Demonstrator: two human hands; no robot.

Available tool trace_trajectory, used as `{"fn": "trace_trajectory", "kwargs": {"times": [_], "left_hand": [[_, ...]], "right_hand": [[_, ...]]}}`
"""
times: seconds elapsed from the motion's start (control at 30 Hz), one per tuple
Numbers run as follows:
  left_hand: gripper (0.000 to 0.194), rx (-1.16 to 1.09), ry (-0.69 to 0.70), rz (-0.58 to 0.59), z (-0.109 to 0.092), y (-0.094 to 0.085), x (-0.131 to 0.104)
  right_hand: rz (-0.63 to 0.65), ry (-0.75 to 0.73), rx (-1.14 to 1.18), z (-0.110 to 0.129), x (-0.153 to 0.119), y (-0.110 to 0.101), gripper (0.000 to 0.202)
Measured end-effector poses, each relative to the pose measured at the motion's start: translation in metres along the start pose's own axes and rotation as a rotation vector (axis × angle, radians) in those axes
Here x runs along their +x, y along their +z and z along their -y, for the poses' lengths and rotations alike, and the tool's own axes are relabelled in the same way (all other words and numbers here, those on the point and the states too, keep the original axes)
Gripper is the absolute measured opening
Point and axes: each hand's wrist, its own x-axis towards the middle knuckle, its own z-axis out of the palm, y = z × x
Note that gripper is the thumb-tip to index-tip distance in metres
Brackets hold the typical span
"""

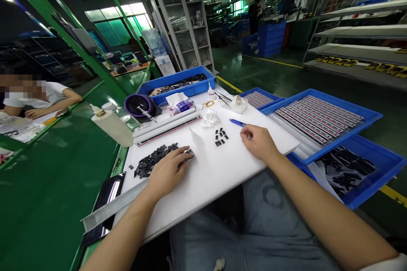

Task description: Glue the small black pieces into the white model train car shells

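My left hand is over the white work board, its fingertips closed on a small dark rectangular tile. Beside that hand lies a heap of small black tiles. My right hand rests at the board's right side with thumb and fingers curled together; whatever is between them is too small to make out. A blue pen-like tool lies just beyond its fingertips. Between the hands, several loose black tiles are spread out. A long dark strip with a red line lies behind the heap.
Blue trays of striped strips and black parts stand at right. Behind are a crumpled tissue, tweezers, a white bottle, a purple-rimmed tub and a blue bin. A co-worker sits at left.
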Motion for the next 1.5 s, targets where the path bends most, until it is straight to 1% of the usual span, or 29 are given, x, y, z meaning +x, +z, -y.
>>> {"fn": "trace_trajectory", "kwargs": {"times": [0.07, 0.13, 0.27, 0.33, 0.4, 0.43, 0.5, 0.6, 0.67, 0.7, 0.77, 0.8, 0.83, 0.87, 0.9, 0.93, 1.0, 1.07, 1.1, 1.17, 1.2, 1.23, 1.27, 1.33, 1.4, 1.43, 1.47, 1.5], "left_hand": [[0.037, -0.009, 0.001, 0.0, -0.001, -0.001, 0.001], [0.037, -0.005, 0.027, -0.001, -0.001, -0.002, 0.001], [0.037, 0.064, 0.09, -0.022, -0.001, -0.003, -0.004], [0.037, 0.119, 0.124, -0.061, -0.004, -0.001, -0.008], [0.038, 0.177, 0.171, -0.117, -0.014, 0.002, -0.011], [0.037, 0.203, 0.198, -0.147, -0.022, 0.004, -0.01], [0.035, 0.235, 0.255, -0.207, -0.048, 0.009, -0.005], [0.035, 0.23, 0.349, -0.267, -0.104, 0.019, 0.017], [0.035, 0.23, 0.419, -0.245, -0.139, 0.026, 0.036], [0.035, 0.234, 0.424, -0.223, -0.153, 0.03, 0.044], [0.034, 0.224, 0.407, -0.21, -0.171, 0.035, 0.05], [0.034, 0.214, 0.415, -0.212, -0.174, 0.035, 0.048], [0.034, 0.203, 0.443, -0.216, -0.172, 0.034, 0.041], [0.034, 0.193, 0.482, -0.222, -0.166, 0.031, 0.032], [0.035, 0.185, 0.535, -0.222, -0.155, 0.026, 0.019], [0.033, 0.184, 0.578, -0.218, -0.14, 0.02, 0.005], [0.037, 0.191, 0.58, -0.261, -0.1, 0.007, -0.025], [0.048, 0.206, 0.473, -0.365, -0.054, -0.004, -0.053], [0.053, 0.22, 0.398, -0.382, -0.032, -0.007, -0.066], [0.061, 0.223, 0.259, -0.36, 0.003, -0.008, -0.086], [0.062, 0.206, 0.219, -0.329, 0.014, -0.006, -0.093], [0.063, 0.179, 0.192, -0.297, 0.022, -0.003, -0.097], [0.062, 0.144, 0.177, -0.271, 0.027, 0.0, -0.099], [0.059, 0.064, 0.151, -0.254, 0.029, 0.007, -0.096], [0.055, -0.01, 0.124, -0.281, 0.028, 0.014, -0.088], [0.053, -0.04, 0.116, -0.302, 0.027, 0.017, -0.085], [0.052, -0.065, 0.114, -0.325, 0.027, 0.02, -0.082], [0.053, -0.088, 0.116, -0.35, 0.027, 0.023, -0.08]], "right_hand": [[-0.029, 0.056, 0.023, -0.014, -0.002, -0.005, 0.009], [-0.026, 0.065, 0.03, -0.019, -0.006, -0.006, 0.01], [0.003, 0.048, 0.015, -0.013, -0.009, -0.003, 0.01], [-0.019, 0.057, 0.033, -0.012, -0.008, -0.002, 0.011], [-0.06, 0.074, 0.051, -0.013, -0.007, -0.003, 0.012], [-0.084, 0.084, 0.06, -0.014, -0.007, -0.003, 0.012], [-0.128, 0.104, 0.068, -0.017, -0.007, -0.003, 0.013], [-0.203, 0.164, 0.111, -0.021, -0.009, -0.003, 0.014], [-0.272, 0.227, 0.158, -0.024, -0.01, -0.003, 0.016], [-0.307, 0.258, 0.178, -0.025, -0.011, -0.003, 0.018], [-0.355, 0.293, 0.191, -0.027, -0.012, -0.002, 0.021], [-0.365, 0.3, 0.191, -0.028, -0.012, -0.002, 0.021], [-0.369, 0.3, 0.187, -0.028, -0.012, -0.001, 0.021], [-0.366, 0.296, 0.181, -0.028, -0.011, -0.001, 0.019], [-0.361, 0.291, 0.173, -0.029, -0.011, -0.001, 0.018], [-0.354, 0.285, 0.165, -0.03, -0.01, -0.001, 0.017], [-0.339, 0.283, 0.149, -0.031, -0.01, -0.003, 0.016], [-0.332, 0.29, 0.155, -0.028, -0.012, -0.004, 0.017], [-0.341, 0.294, 0.174, -0.024, -0.015, -0.004, 0.018], [-0.387, 0.275, 0.218, -0.003, -0.023, -0.001, 0.02], [-0.396, 0.231, 0.236, 0.012, -0.029, 0.003, 0.019], [-0.388, 0.162, 0.242, 0.031, -0.036, 0.008, 0.017], [-0.329, 0.049, 0.244, 0.051, -0.044, 0.015, 0.013], [-0.135, -0.218, 0.25, 0.093, -0.058, 0.032, 0.011], [0.02, -0.454, 0.188, 0.126, -0.069, 0.054, 0.017], [0.07, -0.526, 0.14, 0.138, -0.072, 0.065, 0.019], [0.102, -0.564, 0.089, 0.145, -0.073, 0.076, 0.02], [0.121, -0.573, 0.042, 0.148, -0.073, 0.086, 0.021]]}}
